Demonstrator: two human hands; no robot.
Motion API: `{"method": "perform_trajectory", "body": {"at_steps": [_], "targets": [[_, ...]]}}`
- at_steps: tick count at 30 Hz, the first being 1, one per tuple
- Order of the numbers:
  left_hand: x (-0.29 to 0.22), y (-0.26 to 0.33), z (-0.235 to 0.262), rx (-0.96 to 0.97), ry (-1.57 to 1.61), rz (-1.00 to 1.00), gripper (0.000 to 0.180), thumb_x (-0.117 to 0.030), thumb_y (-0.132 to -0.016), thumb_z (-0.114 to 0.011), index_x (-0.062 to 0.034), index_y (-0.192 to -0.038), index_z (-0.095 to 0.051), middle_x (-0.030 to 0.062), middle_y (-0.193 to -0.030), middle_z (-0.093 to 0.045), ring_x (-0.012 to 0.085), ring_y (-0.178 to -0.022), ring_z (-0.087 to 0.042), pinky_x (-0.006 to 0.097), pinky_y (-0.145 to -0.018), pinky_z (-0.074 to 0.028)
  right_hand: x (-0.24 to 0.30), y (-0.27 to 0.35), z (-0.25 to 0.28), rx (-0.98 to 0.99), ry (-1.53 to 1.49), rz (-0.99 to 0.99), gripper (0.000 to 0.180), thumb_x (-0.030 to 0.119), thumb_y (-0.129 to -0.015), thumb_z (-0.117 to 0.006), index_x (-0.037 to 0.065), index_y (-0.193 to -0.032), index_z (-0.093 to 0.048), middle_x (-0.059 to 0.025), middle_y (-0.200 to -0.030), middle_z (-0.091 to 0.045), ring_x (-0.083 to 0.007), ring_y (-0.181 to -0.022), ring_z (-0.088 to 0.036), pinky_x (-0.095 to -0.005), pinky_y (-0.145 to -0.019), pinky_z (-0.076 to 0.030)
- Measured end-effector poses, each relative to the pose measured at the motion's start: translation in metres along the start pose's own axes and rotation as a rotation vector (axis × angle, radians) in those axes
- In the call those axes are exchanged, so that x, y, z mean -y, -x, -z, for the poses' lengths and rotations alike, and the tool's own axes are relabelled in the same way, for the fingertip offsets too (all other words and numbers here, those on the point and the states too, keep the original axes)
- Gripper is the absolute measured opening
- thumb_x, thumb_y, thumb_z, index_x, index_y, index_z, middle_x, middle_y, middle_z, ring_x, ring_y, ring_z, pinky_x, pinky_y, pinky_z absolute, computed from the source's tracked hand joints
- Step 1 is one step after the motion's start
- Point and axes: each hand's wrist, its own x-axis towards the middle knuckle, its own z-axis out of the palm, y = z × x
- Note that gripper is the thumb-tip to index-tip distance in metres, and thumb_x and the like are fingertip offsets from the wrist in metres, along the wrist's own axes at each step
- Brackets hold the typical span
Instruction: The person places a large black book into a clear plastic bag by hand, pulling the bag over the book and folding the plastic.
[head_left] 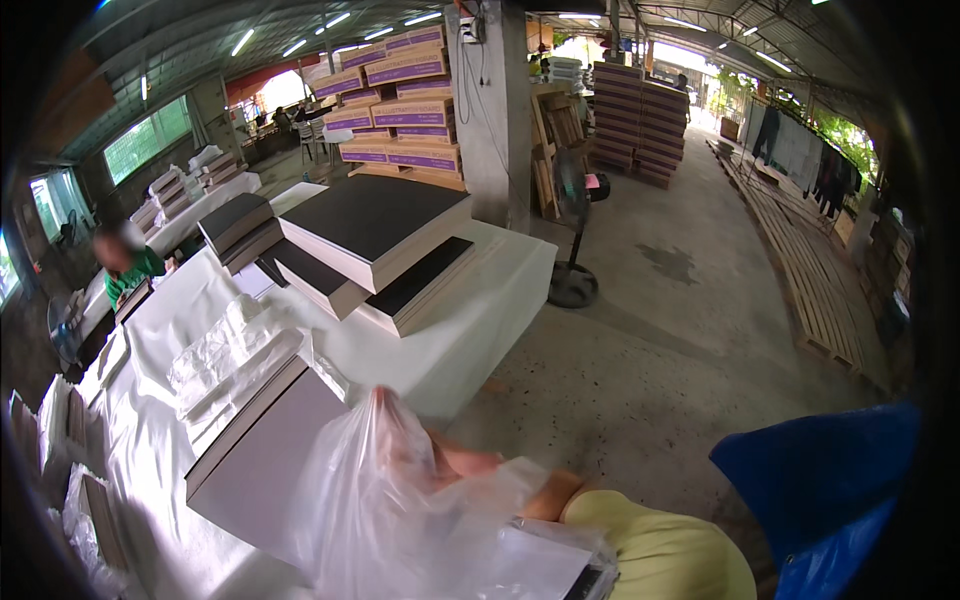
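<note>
My right hand (pixel 405 440) reaches in from the lower right, below a yellow sleeve (pixel 650 550). It grips a clear plastic bag (pixel 370 500) that tents up at the fingertips and hangs down in folds. Motion and the film blur the fingers. Beside the bag, a pale flat panel with a dark edge (pixel 265 440) lies tilted on the white-covered table (pixel 490 320). Under the film at the bottom edge shows another pale panel (pixel 540 565). My left hand is out of sight.
Thick black-topped panels (pixel 375 220) are stacked on the table beyond, with crumpled plastic (pixel 230 345) nearer. Wrapped panels (pixel 90 510) stand at left. A person in green (pixel 130 265) is across the table. A pedestal fan (pixel 575 230), cartons (pixel 400 110) and a blue sheet (pixel 820 490) surround the table.
</note>
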Motion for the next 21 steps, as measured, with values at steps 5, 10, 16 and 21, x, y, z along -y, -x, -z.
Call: {"method": "perform_trajectory", "body": {"at_steps": [5, 10, 16, 21], "targets": [[0.004, -0.002, 0.000, -0.032, 0.082, 0.015, 0.025, -0.013, -0.072, -0.059, 0.0002, -0.093, -0.056, 0.0087, -0.085, -0.060, 0.0173, -0.076, -0.056, 0.032, -0.067, -0.045, 0.003, 0.001, -0.006, -0.068, -0.027, -0.027, 0.093, 0.020, -0.051, -0.082, -0.001, -0.124, -0.029, -0.0042, -0.073, -0.057, -0.0104, -0.060, -0.049, -0.0253, -0.055, -0.038], [0.003, 0.003, 0.015, -0.074, 0.461, -0.042, 0.027, -0.010, -0.069, -0.061, 0.0001, -0.094, -0.056, 0.0079, -0.085, -0.059, 0.0159, -0.077, -0.055, 0.030, -0.068, -0.045, 0.009, -0.002, -0.015, -0.219, -0.089, -0.003, 0.088, 0.017, -0.051, -0.082, -0.001, -0.121, -0.034, -0.0048, -0.081, -0.056, -0.0108, -0.067, -0.051, -0.0255, -0.061, -0.040], [-0.004, 0.012, 0.024, 0.039, 0.767, -0.131, 0.031, -0.006, -0.066, -0.064, -0.0002, -0.095, -0.055, 0.0069, -0.086, -0.059, 0.0142, -0.078, -0.055, 0.029, -0.068, -0.045, 0.020, 0.007, -0.012, -0.358, -0.275, 0.013, 0.081, 0.012, -0.050, -0.082, -0.001, -0.118, -0.040, -0.0055, -0.090, -0.056, -0.0114, -0.075, -0.053, -0.0257, -0.067, -0.042], [-0.015, 0.028, 0.044, 0.198, 0.659, -0.152, 0.035, -0.003, -0.063, -0.067, -0.0004, -0.096, -0.055, 0.0061, -0.086, -0.059, 0.0128, -0.078, -0.055, 0.027, -0.068, -0.045, 0.029, 0.019, 0.007, -0.529, -0.365, 0.003, 0.076, 0.008, -0.049, -0.082, -0.001, -0.115, -0.045, -0.0062, -0.097, -0.056, -0.0118, -0.082, -0.054, -0.0258, -0.073, -0.043]]}}
